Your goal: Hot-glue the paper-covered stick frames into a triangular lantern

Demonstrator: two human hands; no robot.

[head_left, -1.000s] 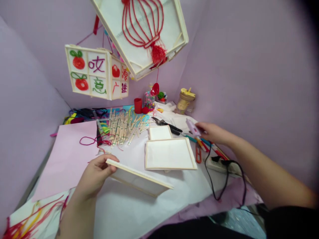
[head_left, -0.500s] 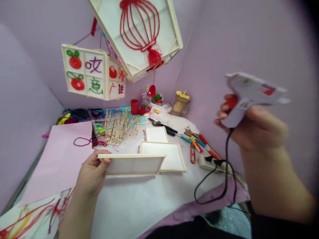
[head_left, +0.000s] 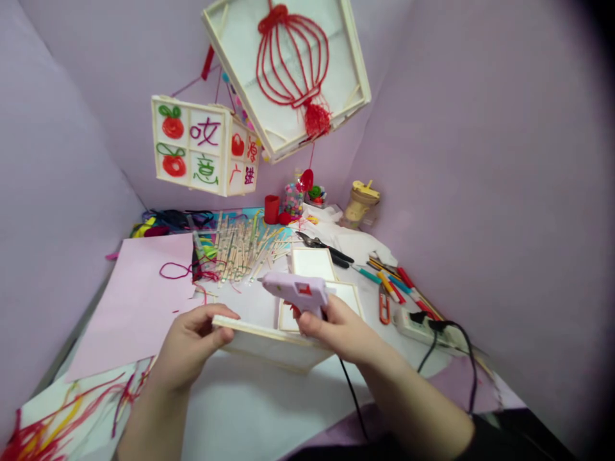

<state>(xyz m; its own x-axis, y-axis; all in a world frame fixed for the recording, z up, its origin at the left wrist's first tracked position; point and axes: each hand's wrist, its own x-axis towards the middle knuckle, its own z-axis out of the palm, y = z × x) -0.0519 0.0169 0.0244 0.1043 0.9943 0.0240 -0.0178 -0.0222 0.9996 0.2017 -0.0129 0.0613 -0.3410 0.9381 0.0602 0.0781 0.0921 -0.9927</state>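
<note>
My left hand (head_left: pixel 192 342) pinches the left end of a white framed panel (head_left: pixel 273 349), thumb in front and fingers behind. The panel is tilted, its pale wooden edge facing up. My right hand (head_left: pixel 343 326) grips a lilac hot glue gun (head_left: pixel 295 287), whose nozzle points left above the panel. A finger rests by its red trigger, and its black cord (head_left: pixel 353 397) hangs down in front of the table. Behind the glue gun lie a second white framed panel (head_left: pixel 348 294) and a smaller one (head_left: pixel 311 259), the former partly hidden by my right hand.
Bundled thin sticks (head_left: pixel 240 246), pliers-like cutters (head_left: pixel 327 246), markers (head_left: pixel 391 288) and a power strip (head_left: pixel 416 326) lie around. Pink paper (head_left: pixel 129 307) covers the left side. A finished lantern (head_left: pixel 189 144) and a larger one with a red yarn design (head_left: pixel 293 70) hang overhead.
My right hand has brought the glue gun from the raised right side down and left over the panel. The left hand keeps its hold, and the panel now slants down to the right.
</note>
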